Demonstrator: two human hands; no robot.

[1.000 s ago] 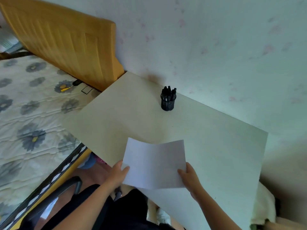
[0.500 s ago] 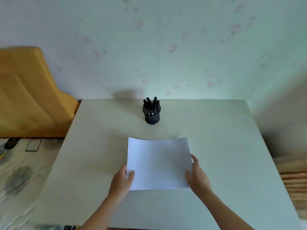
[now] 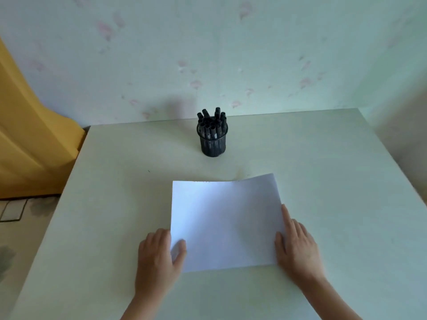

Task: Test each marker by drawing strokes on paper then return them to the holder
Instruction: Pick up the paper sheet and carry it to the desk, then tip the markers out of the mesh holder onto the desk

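A blank white sheet of paper (image 3: 227, 224) lies on the pale table (image 3: 323, 172), its far right corner curling up a little. My left hand (image 3: 159, 257) grips the sheet's near left corner, thumb on top. My right hand (image 3: 297, 245) rests flat along the sheet's right edge, fingers together. Beyond the paper, near the wall, stands a black mesh holder (image 3: 213, 144) packed with several black markers (image 3: 211, 123), all upright or slightly tilted.
A wall with faint pink marks rises directly behind the table. An orange wooden headboard (image 3: 30, 144) stands at the left, beside the table's left edge, with bedding below it. The table's right edge falls away at the far right.
The view swung from a tilted look over the bed to straight over the table. The paper went from held above the table's near edge to lying on it, nearer the holder.
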